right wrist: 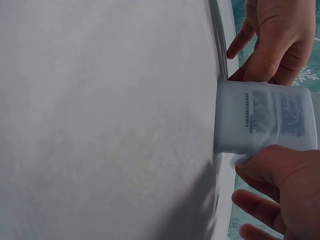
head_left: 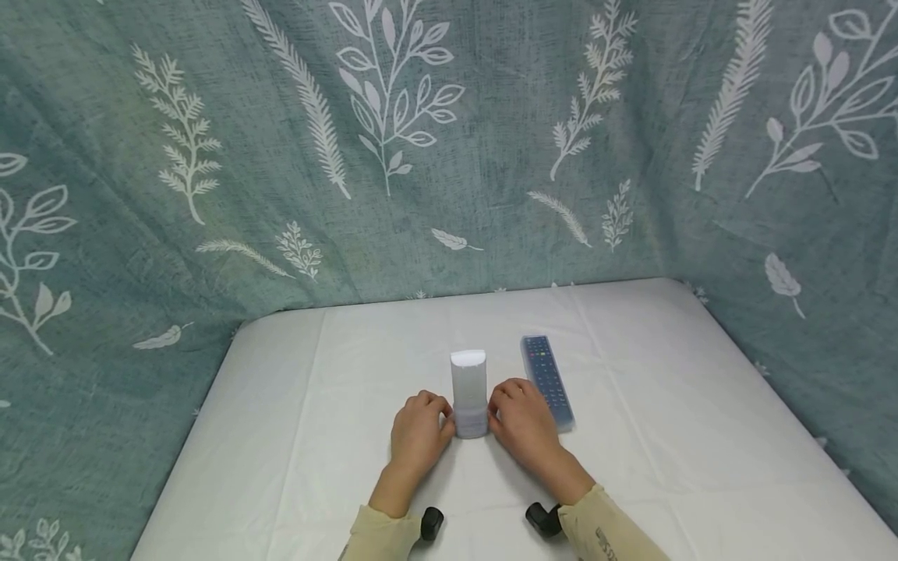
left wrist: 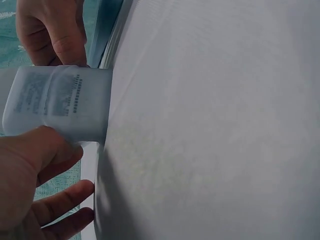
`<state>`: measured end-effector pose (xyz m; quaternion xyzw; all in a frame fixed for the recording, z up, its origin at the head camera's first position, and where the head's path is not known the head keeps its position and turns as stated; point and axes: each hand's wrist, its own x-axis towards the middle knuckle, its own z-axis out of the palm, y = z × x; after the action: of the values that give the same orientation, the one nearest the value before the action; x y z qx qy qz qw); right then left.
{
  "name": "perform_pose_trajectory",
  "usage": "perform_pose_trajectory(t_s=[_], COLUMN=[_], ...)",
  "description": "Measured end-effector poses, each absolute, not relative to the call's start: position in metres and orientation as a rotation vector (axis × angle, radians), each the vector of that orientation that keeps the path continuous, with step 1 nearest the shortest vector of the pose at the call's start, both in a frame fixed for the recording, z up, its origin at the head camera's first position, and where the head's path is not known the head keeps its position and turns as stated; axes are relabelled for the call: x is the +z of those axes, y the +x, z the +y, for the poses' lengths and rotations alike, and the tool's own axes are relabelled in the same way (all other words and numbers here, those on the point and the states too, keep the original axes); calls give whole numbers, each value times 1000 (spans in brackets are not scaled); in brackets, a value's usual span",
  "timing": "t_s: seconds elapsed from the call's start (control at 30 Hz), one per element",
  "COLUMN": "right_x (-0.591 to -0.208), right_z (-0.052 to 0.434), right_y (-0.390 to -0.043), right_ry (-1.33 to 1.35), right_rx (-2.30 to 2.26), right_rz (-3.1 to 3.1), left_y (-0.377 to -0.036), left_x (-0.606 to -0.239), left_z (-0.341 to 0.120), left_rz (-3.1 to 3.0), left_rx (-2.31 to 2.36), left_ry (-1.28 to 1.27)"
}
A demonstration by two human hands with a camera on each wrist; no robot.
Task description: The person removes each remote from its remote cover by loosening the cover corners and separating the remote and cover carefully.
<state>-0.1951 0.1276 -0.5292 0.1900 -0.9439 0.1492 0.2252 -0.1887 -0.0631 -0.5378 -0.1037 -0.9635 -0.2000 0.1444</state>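
A slim white device (head_left: 469, 382) stands upright on the table, its lower part inside a translucent sleeve (head_left: 471, 421). Printed text shows through the sleeve (left wrist: 80, 102) in the left wrist view. My left hand (head_left: 419, 430) pinches the left side of the sleeve low down, thumb against it and the other fingers spread near the cloth. On the opposite side my right hand (head_left: 525, 422) pinches the sleeve's edge between thumb and finger; a small flap of it shows by the thumb in the right wrist view. What the fingertips touch is partly hidden.
A dark blue remote control (head_left: 549, 378) in a clear cover lies just beyond my right hand, which partly overlaps it. White cloth covers the table (head_left: 351, 374). A green leaf-patterned curtain (head_left: 491, 156) hangs behind and along the sides.
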Motion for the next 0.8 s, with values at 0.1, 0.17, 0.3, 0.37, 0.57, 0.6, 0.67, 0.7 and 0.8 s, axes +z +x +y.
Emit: perform_pose_trajectory(t_s=[0.1, 0.17, 0.3, 0.37, 0.57, 0.6, 0.67, 0.7, 0.8], right_x=[-531, -531, -533, -533, -532, -532, -532, -532, -531], right_z=[128, 127, 127, 126, 126, 126, 126, 126, 126], right_y=[-195, -194, -194, -194, -193, -193, -192, -191, -190], right_ry=[513, 507, 494, 490, 486, 485, 486, 486, 483], right_rx=[416, 410, 398, 395, 398, 394, 409, 413, 435], right_rz=[-2625, -2627, -2625, -2627, -2621, -2619, -2618, -2615, -2598], left_y=[-188, -188, -188, -188, -187, -187, -186, -184, -181], left_x=[-539, -540, -540, -541, -542, -542, -543, -543, -542], left_z=[-62, -62, -61, -61, -61, -61, -61, -61, -60], left_rz=[-2790, -2794, -2790, -2779, -2736, -2736, -2745, -2753, -2793], left_rx=[-584, -590, -585, -586, -593, -598, -612, -626, -682], left_ry=[-285, -279, -272, -274, -297, -295, -287, -282, -270])
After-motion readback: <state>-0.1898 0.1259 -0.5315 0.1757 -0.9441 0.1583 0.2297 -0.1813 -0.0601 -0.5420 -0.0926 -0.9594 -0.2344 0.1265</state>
